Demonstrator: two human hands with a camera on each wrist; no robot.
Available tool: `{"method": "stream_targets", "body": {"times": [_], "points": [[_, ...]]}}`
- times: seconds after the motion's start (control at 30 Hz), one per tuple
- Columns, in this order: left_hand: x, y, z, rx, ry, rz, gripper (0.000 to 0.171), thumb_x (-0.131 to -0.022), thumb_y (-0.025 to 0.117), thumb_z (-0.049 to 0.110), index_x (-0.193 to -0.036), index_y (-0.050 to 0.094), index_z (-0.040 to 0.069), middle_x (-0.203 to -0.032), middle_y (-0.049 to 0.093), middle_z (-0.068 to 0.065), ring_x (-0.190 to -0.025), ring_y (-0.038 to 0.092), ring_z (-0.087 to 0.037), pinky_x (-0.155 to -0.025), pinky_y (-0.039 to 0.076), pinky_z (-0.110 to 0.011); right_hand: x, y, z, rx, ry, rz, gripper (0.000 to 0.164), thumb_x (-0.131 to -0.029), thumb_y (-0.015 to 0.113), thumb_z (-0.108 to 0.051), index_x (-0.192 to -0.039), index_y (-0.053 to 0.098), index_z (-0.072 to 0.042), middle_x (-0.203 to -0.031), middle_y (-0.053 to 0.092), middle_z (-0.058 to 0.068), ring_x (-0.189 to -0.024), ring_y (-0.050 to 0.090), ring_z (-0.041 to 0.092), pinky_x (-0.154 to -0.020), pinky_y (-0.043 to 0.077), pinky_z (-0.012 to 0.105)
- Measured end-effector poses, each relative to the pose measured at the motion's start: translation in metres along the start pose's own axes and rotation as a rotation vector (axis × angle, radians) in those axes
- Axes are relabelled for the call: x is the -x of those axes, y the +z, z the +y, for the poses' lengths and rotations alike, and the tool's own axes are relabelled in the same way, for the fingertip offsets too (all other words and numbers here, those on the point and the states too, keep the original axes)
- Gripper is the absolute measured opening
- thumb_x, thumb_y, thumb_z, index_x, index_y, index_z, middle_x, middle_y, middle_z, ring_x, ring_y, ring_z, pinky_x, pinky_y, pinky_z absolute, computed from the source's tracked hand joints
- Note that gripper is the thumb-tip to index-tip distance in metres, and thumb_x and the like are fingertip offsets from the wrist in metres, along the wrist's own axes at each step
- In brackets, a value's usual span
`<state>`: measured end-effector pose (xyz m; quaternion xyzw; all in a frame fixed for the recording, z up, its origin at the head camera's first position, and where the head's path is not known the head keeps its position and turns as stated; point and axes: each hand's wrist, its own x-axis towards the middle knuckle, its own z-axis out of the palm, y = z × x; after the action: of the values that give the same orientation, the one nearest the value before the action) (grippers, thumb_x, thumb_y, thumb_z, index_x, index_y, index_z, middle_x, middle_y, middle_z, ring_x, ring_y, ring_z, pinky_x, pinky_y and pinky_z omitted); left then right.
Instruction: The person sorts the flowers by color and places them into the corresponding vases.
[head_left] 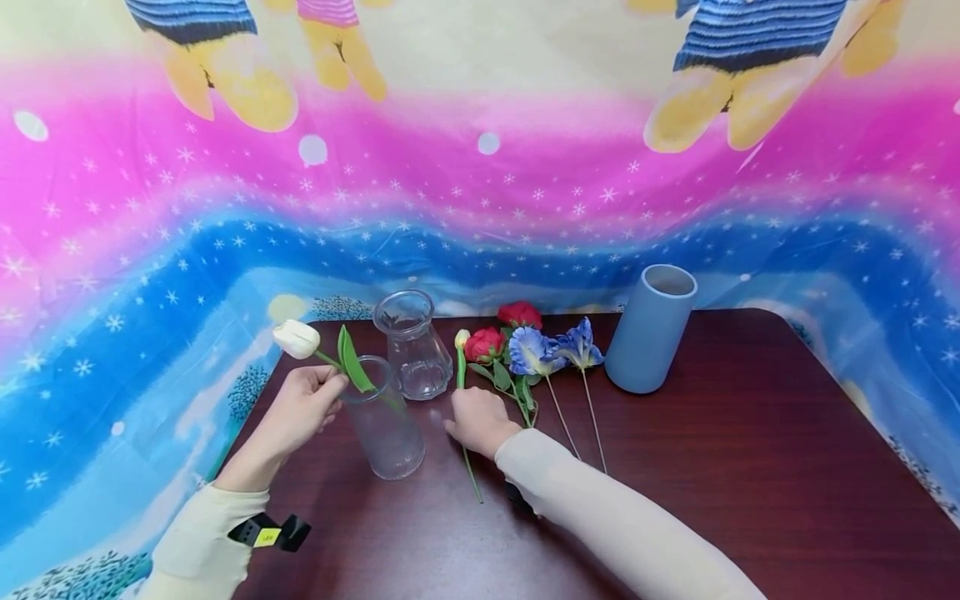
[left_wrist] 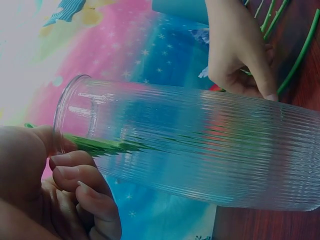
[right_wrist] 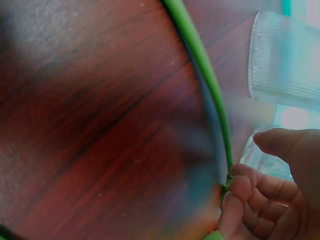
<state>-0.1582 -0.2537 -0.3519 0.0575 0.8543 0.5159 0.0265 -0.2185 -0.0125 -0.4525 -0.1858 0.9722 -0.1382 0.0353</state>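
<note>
A white tulip [head_left: 296, 339] with a green leaf [head_left: 352, 360] is in my left hand [head_left: 303, 404], pinched between thumb and fingers at the mouth of a ribbed glass vase [head_left: 390, 437]. Its bloom leans outside to the left, while green shows inside the glass in the left wrist view. My right hand [head_left: 482, 419] is at a second tulip [head_left: 462, 340], a pale bud on a green stem [right_wrist: 212, 90] along the table. In the right wrist view the curled fingertips [right_wrist: 241, 187] meet this stem, and the thumb stands apart from them.
Behind the ribbed vase stands a flared glass vase [head_left: 426, 367]. Red flowers [head_left: 486, 343] and blue flowers [head_left: 534, 350] lie right of the second tulip. A blue-grey vase [head_left: 651, 342] stands farther right on the dark wooden table [head_left: 750, 433]. A printed cloth [head_left: 525, 183] hangs behind.
</note>
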Motion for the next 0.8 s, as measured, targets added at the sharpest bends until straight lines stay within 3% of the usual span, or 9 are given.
{"method": "stream_targets", "body": {"times": [0.53,0.8], "points": [[0.0002,0.0002,0.0004,-0.015,-0.01,0.005,0.032,-0.102,0.047,0.013,-0.072,0.042,0.005,-0.053,0.035,0.004,-0.044,0.034,-0.008,-0.043,0.031,-0.026,-0.0042,0.0067,0.0088,-0.002,0.052,-0.054,0.021,-0.093,0.072,-0.027,-0.084,0.066,-0.009,-0.083,0.071,0.009,-0.076,0.07,0.027,-0.063,0.056,0.043],[0.0001,0.0001,0.0008,-0.016,-0.008,0.004,0.031,-0.102,0.047,0.013,-0.072,0.042,0.006,-0.053,0.036,0.004,-0.044,0.034,-0.009,-0.043,0.032,-0.026,-0.005,0.0085,0.0099,-0.022,0.041,-0.065,0.02,-0.09,0.068,-0.014,-0.072,0.061,-0.011,-0.073,0.067,0.007,-0.066,0.065,0.023,-0.058,0.053,0.042]]}}
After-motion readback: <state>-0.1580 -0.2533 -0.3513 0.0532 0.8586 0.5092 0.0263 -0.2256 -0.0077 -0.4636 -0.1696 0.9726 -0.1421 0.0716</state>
